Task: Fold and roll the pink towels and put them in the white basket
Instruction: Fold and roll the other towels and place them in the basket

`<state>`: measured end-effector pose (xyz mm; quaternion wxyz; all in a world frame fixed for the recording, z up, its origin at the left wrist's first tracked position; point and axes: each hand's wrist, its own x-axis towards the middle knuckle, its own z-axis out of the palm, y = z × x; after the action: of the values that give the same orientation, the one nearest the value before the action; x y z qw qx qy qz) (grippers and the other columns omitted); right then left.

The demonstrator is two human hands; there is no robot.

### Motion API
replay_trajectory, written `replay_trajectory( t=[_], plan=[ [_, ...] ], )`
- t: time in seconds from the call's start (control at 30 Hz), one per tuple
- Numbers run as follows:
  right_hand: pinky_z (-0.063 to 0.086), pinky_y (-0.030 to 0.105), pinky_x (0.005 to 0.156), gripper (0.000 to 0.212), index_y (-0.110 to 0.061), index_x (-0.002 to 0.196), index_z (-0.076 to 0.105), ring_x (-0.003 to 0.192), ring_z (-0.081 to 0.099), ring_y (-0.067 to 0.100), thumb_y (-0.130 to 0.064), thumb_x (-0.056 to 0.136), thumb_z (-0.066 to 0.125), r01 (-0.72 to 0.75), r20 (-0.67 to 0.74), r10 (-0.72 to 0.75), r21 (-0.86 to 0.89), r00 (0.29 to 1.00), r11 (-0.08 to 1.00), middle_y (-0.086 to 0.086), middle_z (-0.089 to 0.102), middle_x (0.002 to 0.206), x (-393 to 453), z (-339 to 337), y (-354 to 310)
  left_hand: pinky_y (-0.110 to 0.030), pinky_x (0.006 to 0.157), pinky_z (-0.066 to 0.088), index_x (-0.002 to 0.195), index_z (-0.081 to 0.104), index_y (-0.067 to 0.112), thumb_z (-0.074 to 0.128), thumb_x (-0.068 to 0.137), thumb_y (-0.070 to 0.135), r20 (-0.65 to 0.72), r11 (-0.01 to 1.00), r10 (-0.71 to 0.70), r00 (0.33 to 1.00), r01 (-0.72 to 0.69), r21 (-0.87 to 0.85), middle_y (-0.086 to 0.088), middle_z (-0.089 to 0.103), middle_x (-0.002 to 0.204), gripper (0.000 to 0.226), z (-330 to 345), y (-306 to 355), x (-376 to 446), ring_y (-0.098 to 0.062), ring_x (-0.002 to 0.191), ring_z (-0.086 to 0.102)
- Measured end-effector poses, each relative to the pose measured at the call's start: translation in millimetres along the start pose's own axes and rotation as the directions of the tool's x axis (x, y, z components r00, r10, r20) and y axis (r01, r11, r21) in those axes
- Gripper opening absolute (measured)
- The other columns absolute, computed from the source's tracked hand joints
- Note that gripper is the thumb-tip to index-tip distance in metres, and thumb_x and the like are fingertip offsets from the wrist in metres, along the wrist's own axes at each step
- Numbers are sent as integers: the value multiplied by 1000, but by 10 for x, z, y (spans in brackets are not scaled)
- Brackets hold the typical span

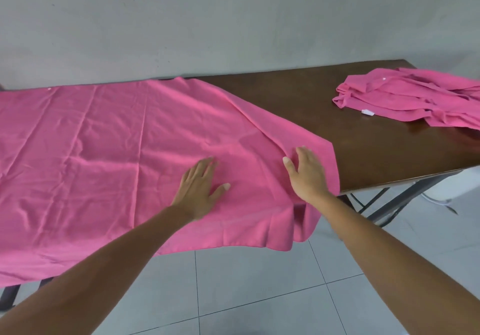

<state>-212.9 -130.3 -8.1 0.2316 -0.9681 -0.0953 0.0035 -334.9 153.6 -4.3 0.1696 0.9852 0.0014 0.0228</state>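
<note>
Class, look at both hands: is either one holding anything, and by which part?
Nothing is held. The left hand and right hand lie flat on the spread pink towel.

A spread towel (109, 152) covers the worktop's (350, 132) left part, its near edge hanging over the front. Both hands (200, 186) (306, 173) rest flat near its right end. A towel pile (415, 98) lies at the far right corner.

A dark brown wooden table (324, 106) on black folding metal legs (384, 204) stands against a grey wall, over a floor of pale tiles (259, 282). A large pink towel (104, 152) lies spread flat across the table's left part, its near edge and right corner hanging over the front. On the right end, well apart from it, lies a loose pile of pink towels (415, 98), a small white tag showing at its near edge.
</note>
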Motion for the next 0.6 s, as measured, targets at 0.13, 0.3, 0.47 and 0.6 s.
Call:
replay_trajectory(
  t=[0.13, 0.3, 0.47, 0.6],
  plan=[
    [8, 41, 127, 73, -11, 160, 23, 156, 12, 23, -58, 105, 24, 10, 19, -7, -128, 1000, 992, 8, 18, 169, -169, 75, 118, -42, 126, 8, 161, 20, 13, 11, 86, 79, 57, 998, 37, 998, -40, 51, -6, 12, 169, 100, 207, 359, 183, -24, 156, 9],
    [0, 37, 127, 78, -16, 163, 14, 157, 2, 14, -63, 101, 9, 33, 53, -24, -175, 998, 984, 0, 8, 171, -90, 23, 269, -40, 127, 5, 162, 13, 13, 5, 92, 74, 38, 982, 67, 997, -72, 175, -5, 6, 170, 93, 331, 402, 181, -24, 157, 4],
    [-1, 36, 127, 76, -18, 163, 14, 157, 1, 11, -63, 102, 12, 75, 105, -55, -197, 993, 978, -3, 8, 171, 119, -109, 485, -41, 128, 6, 162, 11, 15, 8, 96, 72, 25, 975, 79, 997, -83, 207, -4, 5, 170, 88, 370, 397, 182, -23, 157, 3],
    [0, 36, 127, 74, -19, 163, 12, 157, 1, 11, -62, 104, 15, 95, 141, -63, -234, 988, 967, -3, 6, 171, 333, -223, 622, -43, 127, 7, 163, 9, 17, 9, 97, 73, 29, 973, 72, 997, -77, 218, -2, 3, 171, 87, 394, 380, 188, -24, 157, 0]
  ],
)
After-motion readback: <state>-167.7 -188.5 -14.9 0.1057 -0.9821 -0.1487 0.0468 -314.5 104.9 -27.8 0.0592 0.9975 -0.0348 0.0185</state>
